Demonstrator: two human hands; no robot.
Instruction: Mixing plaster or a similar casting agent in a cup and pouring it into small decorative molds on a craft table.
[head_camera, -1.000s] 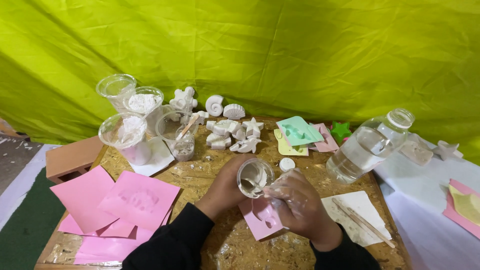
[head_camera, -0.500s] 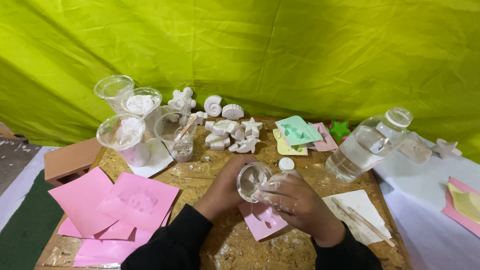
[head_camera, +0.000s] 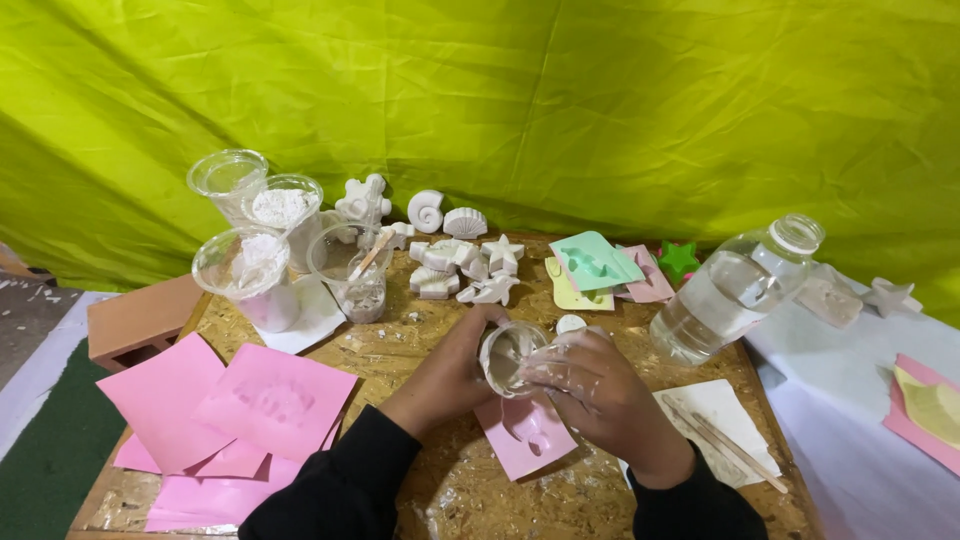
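Your left hand and right hand both grip a small clear cup, tilted on its side, just above a pink mould on the bench.

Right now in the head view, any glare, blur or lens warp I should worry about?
Head view: light is even and soft, tinted by the green backdrop; the hands cast weak shadows. The water bottle shows mild highlights. The clear cup between left hand and right hand looks slightly smeared. Wide-angle stretch shows at the edges; the white plaster shapes stay sharp.
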